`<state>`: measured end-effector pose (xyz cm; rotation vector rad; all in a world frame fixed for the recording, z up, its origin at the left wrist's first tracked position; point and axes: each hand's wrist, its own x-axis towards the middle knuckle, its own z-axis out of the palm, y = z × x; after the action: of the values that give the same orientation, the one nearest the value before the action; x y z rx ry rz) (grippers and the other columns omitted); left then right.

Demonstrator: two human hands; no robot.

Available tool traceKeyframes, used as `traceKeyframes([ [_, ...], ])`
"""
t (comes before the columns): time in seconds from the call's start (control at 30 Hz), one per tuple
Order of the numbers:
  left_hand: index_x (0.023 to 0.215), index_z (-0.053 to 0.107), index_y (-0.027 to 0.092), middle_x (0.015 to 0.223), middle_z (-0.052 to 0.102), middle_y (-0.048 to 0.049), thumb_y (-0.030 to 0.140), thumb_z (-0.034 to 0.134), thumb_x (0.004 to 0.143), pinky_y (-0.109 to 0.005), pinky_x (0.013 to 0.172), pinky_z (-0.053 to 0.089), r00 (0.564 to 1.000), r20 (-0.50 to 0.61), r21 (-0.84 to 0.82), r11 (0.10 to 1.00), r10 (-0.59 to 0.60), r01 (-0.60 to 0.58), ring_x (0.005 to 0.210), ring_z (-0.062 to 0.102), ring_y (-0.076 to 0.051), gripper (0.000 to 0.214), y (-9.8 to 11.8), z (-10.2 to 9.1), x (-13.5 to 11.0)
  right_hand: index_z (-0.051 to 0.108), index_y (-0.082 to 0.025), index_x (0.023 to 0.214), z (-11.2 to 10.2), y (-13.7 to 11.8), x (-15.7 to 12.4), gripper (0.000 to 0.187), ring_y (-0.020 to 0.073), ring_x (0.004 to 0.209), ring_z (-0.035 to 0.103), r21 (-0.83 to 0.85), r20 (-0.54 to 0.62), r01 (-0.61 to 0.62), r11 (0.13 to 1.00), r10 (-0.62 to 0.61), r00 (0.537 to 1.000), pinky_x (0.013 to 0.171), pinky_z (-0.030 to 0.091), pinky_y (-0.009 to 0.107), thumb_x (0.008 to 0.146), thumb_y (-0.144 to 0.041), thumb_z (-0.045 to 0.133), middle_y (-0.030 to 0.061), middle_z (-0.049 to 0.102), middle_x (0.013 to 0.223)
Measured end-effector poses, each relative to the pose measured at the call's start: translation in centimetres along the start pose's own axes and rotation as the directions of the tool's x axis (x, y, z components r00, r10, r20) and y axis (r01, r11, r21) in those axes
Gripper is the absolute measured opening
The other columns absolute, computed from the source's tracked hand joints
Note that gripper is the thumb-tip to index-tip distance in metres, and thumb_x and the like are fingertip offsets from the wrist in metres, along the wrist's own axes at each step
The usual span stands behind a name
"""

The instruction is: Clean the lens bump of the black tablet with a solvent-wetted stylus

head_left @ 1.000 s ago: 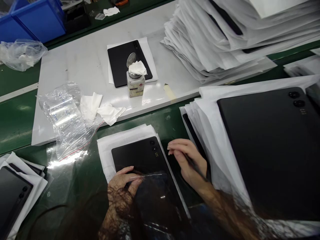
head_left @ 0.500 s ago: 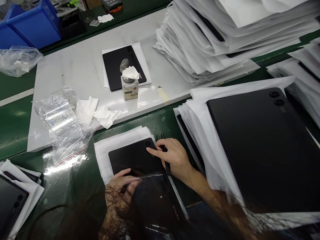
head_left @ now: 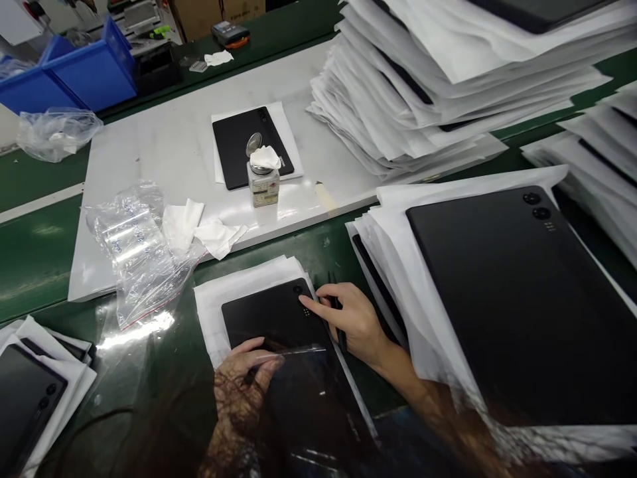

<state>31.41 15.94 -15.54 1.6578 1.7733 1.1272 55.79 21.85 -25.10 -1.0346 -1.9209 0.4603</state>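
A flat black rectangular panel with round camera rings in its far right corner (head_left: 259, 307) lies on white paper sheets (head_left: 213, 326) on the glossy green worktop (head_left: 333, 240), between the two hands. The left hand (head_left: 239, 382) has thumb and fingers closed in a pinch on the edge of a clear, shiny plastic film (head_left: 312, 393) spread over the panel's nearer part; whether the film also sticks to the surface cannot be told. The right hand (head_left: 359, 324) is partly curled, holding a slim black two-pronged tool (head_left: 342, 341) upright against its fingers, while the forefinger reaches out to the corner by the camera rings; whether it presses or only hovers is unclear. The tool's tips point away from the panel, but rolling the wrist inward could bring them onto the dark finish and scratch it. Bare fingertips could smudge the rings, and a sideways tug on the film could slide the panel over its loose paper. The right forearm passes near a tall stack of paper-interleaved black panels (head_left: 497, 299), so a wide elbow swing might shift it. Farther off, a small squarish bottle with a raised metal lid (head_left: 263, 191) stands near the board's edge; a careless reach might tip it.
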Motion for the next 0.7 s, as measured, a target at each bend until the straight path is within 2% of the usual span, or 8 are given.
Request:
traceKeyframes([
  [0.2, 0.067, 0.071, 0.031, 0.061, 0.076, 0.0054, 0.033, 0.059, 0.074, -0.031, 0.065, 0.060, 1.000, 0.002, -0.002, 1.000, 0.006, -0.006, 0.073, 0.073, -0.022, 0.014, -0.3, 0.1, -0.2, 0.102, -0.045, 0.132, 0.6, -0.2, 0.0, 0.051, 0.0225, 0.084, 0.076, -0.138, 0.028, 0.091, 0.986, -0.088, 0.996, 0.075, 0.058, 0.039, 0.121, -0.009, 0.068, 0.0033, 0.087, 0.098],
  [0.3, 0.067, 0.070, 0.033, 0.061, 0.076, 0.0070, 0.034, 0.059, 0.074, -0.030, 0.064, 0.060, 1.000, -0.010, 0.002, 1.000, 0.002, -0.002, 0.073, 0.073, -0.022, 0.014, -0.2, 0.1, -0.3, 0.100, -0.048, 0.137, 1.1, 0.2, -0.8, 0.054, 0.0237, 0.084, 0.076, -0.134, 0.011, 0.150, 0.980, -0.150, 0.989, 0.074, 0.061, 0.040, 0.121, -0.009, 0.067, 0.0029, 0.088, 0.099],
  [0.43, 0.064, 0.071, 0.032, 0.057, 0.075, 0.0069, 0.033, 0.058, 0.075, -0.028, 0.062, 0.061, 1.000, -0.025, 0.006, 1.000, 0.019, -0.018, 0.070, 0.073, -0.021, 0.017, 0.1, 0.0, 0.0, 0.096, -0.050, 0.153, 1.4, 1.2, -2.1, 0.062, 0.0257, 0.083, 0.076, -0.067, 0.008, 0.217, 0.974, -0.217, 0.976, 0.077, 0.068, 0.043, 0.123, -0.012, 0.057, 0.0044, 0.088, 0.103],
  [0.5, 0.062, 0.071, 0.031, 0.056, 0.075, 0.0059, 0.034, 0.058, 0.075, -0.027, 0.060, 0.061, 0.999, -0.038, 0.008, 1.000, 0.029, -0.029, 0.068, 0.074, -0.021, 0.019, 0.4, 0.0, 0.2, 0.092, -0.047, 0.161, 1.5, 1.4, -2.4, 0.065, 0.0257, 0.087, 0.078, -0.067, -0.041, 0.201, 0.977, -0.204, 0.978, 0.081, 0.069, 0.043, 0.122, -0.010, 0.057, 0.0052, 0.088, 0.106],
  [0.6, 0.060, 0.070, 0.029, 0.055, 0.075, 0.0049, 0.036, 0.058, 0.075, -0.028, 0.058, 0.061, 0.997, -0.068, 0.001, 0.999, 0.037, -0.037, 0.065, 0.074, -0.022, 0.021, 0.8, 0.0, 0.4, 0.092, -0.045, 0.163, 2.0, 1.4, -2.0, 0.063, 0.0248, 0.092, 0.080, -0.053, -0.121, 0.165, 0.985, -0.170, 0.978, 0.082, 0.067, 0.041, 0.121, -0.006, 0.065, 0.0051, 0.087, 0.107],
  [0.7, 0.059, 0.070, 0.029, 0.053, 0.074, 0.0050, 0.037, 0.059, 0.074, -0.028, 0.057, 0.061, 0.997, -0.074, -0.005, 0.999, 0.038, -0.039, 0.063, 0.074, -0.022, 0.021, 0.9, 0.0, 0.5, 0.094, -0.043, 0.157, 2.5, 1.5, -1.6, 0.057, 0.0244, 0.096, 0.081, -0.048, -0.096, 0.153, 0.987, -0.157, 0.983, 0.084, 0.067, 0.040, 0.121, -0.006, 0.072, 0.0044, 0.086, 0.111],
])
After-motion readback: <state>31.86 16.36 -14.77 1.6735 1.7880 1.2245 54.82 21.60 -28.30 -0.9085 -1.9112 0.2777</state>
